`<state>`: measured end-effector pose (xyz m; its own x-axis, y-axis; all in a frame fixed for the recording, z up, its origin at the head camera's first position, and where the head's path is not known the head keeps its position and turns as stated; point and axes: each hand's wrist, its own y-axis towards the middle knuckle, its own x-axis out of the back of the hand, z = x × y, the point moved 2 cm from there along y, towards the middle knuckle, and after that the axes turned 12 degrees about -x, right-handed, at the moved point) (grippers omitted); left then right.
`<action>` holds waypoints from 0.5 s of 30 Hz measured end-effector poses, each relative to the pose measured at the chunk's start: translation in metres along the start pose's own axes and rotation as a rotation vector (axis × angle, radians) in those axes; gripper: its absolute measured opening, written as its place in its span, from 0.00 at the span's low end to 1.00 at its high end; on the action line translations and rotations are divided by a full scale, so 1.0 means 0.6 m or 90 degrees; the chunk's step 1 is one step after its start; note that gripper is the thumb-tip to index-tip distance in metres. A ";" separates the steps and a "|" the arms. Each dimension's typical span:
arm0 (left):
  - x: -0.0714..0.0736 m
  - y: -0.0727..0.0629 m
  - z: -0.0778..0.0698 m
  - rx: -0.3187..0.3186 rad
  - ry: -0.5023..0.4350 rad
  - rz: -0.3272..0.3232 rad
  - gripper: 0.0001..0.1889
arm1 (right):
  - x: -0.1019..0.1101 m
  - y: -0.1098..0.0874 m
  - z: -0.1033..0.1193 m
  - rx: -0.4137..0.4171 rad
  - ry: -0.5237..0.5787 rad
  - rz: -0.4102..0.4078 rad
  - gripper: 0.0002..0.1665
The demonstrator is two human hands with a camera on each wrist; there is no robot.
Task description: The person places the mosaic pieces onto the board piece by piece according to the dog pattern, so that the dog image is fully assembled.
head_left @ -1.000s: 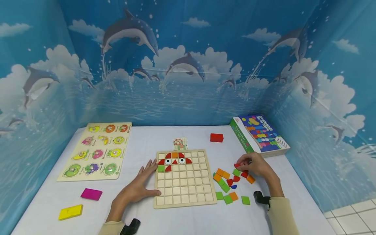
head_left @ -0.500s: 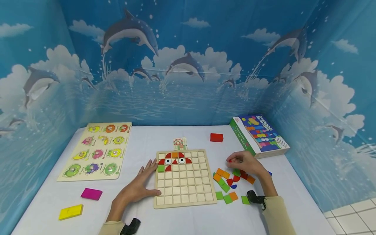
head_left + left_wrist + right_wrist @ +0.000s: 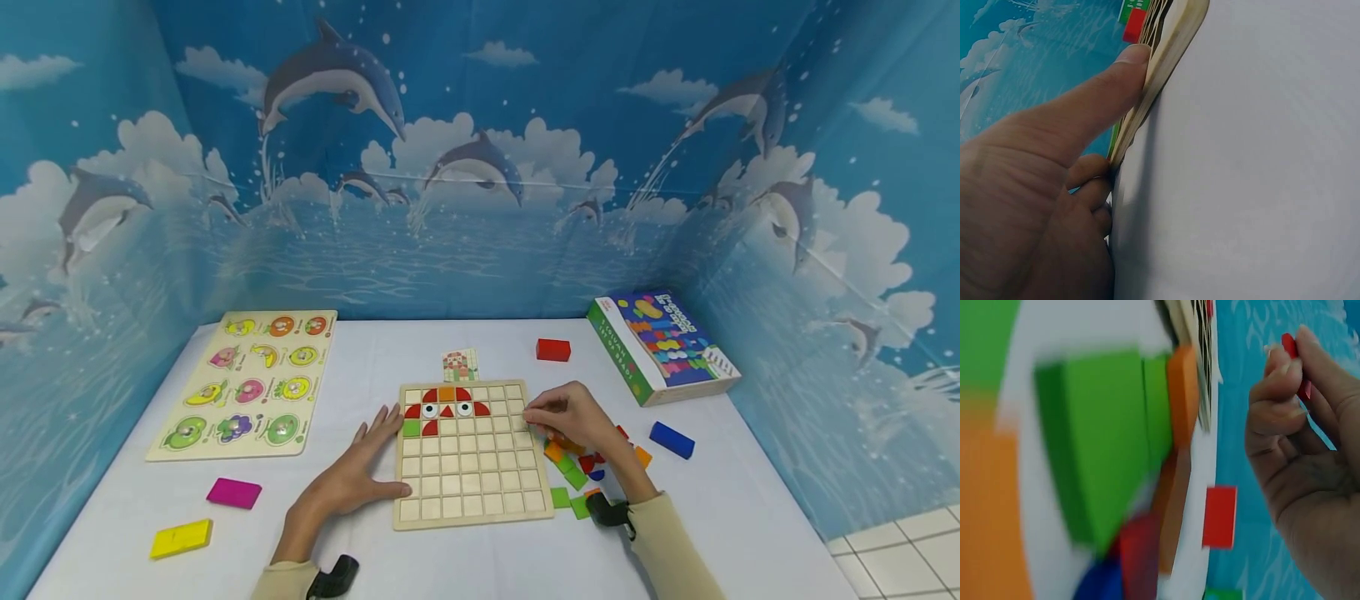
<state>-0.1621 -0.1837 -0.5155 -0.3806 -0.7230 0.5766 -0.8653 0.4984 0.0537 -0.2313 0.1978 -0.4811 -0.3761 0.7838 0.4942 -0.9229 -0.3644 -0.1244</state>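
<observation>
A wooden grid board lies mid-table, its upper left cells filled with red, orange, green and eye-printed pieces. My left hand rests along the board's left edge with spread fingers, and the left wrist view shows its thumb on the rim. In the right wrist view, my right hand pinches a small red piece between thumb and fingers. The head view has that hand over the board's upper right edge. Below its wrist lie loose green squares, with orange, red and blue pieces among them, partly hidden by the arm.
A small picture card touches the board's far side. Around it are a red block, a blue block, a magenta block, a yellow block, a fruit puzzle board and a game box.
My right hand has moved left from the loose pieces to the board's right edge, carrying the red piece. The blue block has come into view behind it. My left hand stays put.
</observation>
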 end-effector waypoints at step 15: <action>-0.002 0.000 0.001 -0.006 0.000 0.001 0.62 | -0.079 0.037 0.065 0.046 -0.021 0.034 0.06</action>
<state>-0.1619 -0.1830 -0.5164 -0.3813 -0.7225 0.5768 -0.8618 0.5035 0.0610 -0.2305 0.1330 -0.4738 -0.4209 0.7454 0.5170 -0.8925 -0.4421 -0.0891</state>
